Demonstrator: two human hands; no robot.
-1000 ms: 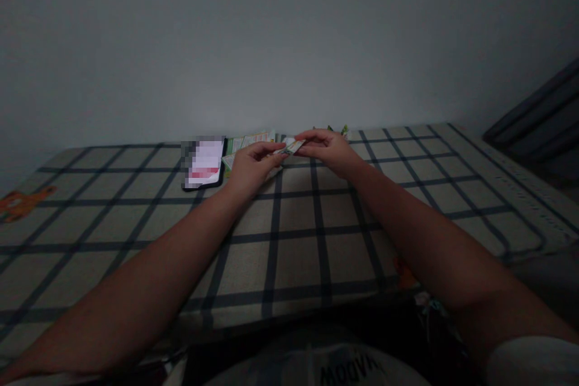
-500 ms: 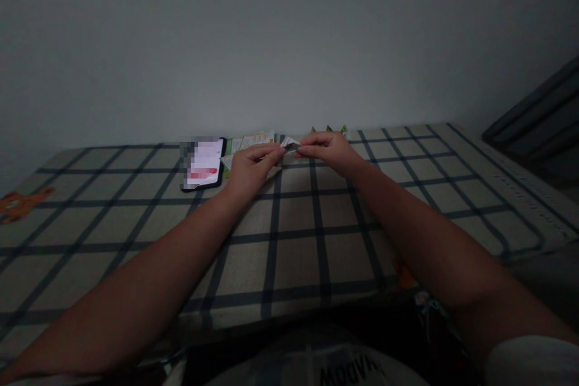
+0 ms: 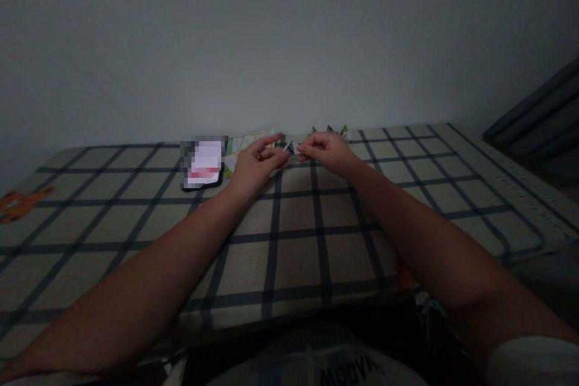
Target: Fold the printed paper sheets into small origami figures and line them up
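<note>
Paper (image 3: 292, 148) sits between our hands, over the checked cloth (image 3: 296, 211). Our right hand (image 3: 332, 152) pinches it. Our left hand (image 3: 252, 165) has its thumb at the paper and one finger up; we cannot tell if it grips. That hand hides part of a green sheet (image 3: 246, 142) beside the phone (image 3: 207, 160). Our right hand partly hides green bits (image 3: 344, 131) near the wall (image 3: 289, 42).

I see my small piece (image 3: 292, 147) white and dark, cloth (image 3: 296, 259) pale with dark-blue grid, phone (image 3: 208, 154) black-edged, wall (image 3: 289, 42) grey.
</note>
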